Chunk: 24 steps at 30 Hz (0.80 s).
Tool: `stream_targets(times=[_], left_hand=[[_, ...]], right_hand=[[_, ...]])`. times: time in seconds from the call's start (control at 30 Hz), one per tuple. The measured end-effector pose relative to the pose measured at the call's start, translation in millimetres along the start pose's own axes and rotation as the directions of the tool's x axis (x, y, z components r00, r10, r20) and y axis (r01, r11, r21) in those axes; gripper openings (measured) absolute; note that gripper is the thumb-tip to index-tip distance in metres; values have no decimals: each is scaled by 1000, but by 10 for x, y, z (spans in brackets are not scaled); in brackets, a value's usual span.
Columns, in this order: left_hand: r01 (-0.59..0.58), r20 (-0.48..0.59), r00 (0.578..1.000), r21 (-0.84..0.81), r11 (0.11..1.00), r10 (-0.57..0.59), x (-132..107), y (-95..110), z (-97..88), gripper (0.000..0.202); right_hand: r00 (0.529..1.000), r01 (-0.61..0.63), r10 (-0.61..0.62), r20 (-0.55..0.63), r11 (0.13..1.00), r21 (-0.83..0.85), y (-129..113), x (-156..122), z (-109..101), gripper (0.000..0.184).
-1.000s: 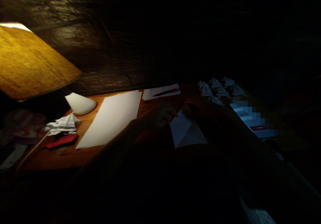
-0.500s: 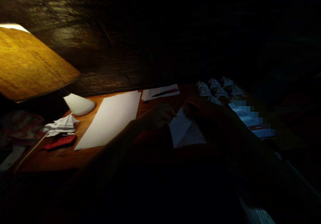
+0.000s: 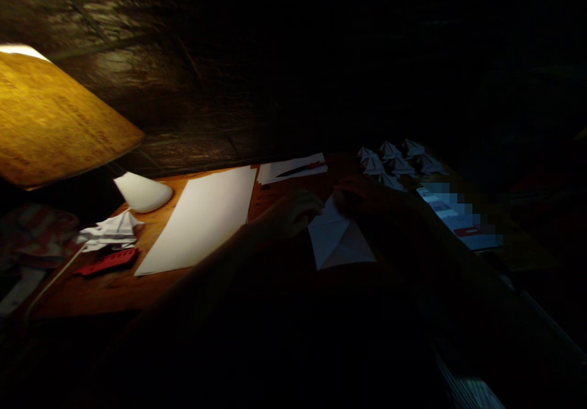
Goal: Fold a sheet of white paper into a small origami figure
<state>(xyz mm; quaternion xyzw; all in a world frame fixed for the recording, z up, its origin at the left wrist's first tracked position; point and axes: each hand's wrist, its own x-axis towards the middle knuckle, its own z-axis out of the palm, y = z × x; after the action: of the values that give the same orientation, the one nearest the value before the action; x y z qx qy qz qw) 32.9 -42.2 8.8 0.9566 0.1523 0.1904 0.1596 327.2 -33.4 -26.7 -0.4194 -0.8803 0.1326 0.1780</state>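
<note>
A creased piece of white paper (image 3: 343, 241) lies in front of me, with fold lines meeting near its middle. My left hand (image 3: 293, 212) is at its upper left edge, fingers curled and pinching the paper there. Deep in shadow, my right hand (image 3: 360, 194) is closed on the top right edge, its fingers reaching over the paper's upper end. Beyond it stand several folded white paper figures (image 3: 398, 165) in rows.
Left of my hands lies a stack of white sheets (image 3: 202, 219). A knife (image 3: 300, 169) rests on more paper (image 3: 270, 172) behind. A lamp (image 3: 64, 121), a crumpled paper figure (image 3: 112, 230) and a red object (image 3: 107, 262) are left; a lit screen (image 3: 452, 219) is right.
The fingers of both hands have shifted slightly along the paper's upper edges, and my right hand lies flatter over the top. The paper stays in nearly the same place.
</note>
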Motion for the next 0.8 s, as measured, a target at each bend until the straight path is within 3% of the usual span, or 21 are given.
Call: stream_targets(times=[0.27,0.57,0.8], left_hand=[[31,28,999,155,987,-35,21,-87,102,56],[74,27,996,199,977,-80,74,-33,140,32],[71,-16,997,219,973,-69,118,38,14,26]], right_hand=[[1000,21,-21,1,998,-55,32,-5,27,65],[1000,28,-29,-11,998,-59,-1,-7,8,60],[1000,18,-18,1,999,-30,21,-6,-11,66]])
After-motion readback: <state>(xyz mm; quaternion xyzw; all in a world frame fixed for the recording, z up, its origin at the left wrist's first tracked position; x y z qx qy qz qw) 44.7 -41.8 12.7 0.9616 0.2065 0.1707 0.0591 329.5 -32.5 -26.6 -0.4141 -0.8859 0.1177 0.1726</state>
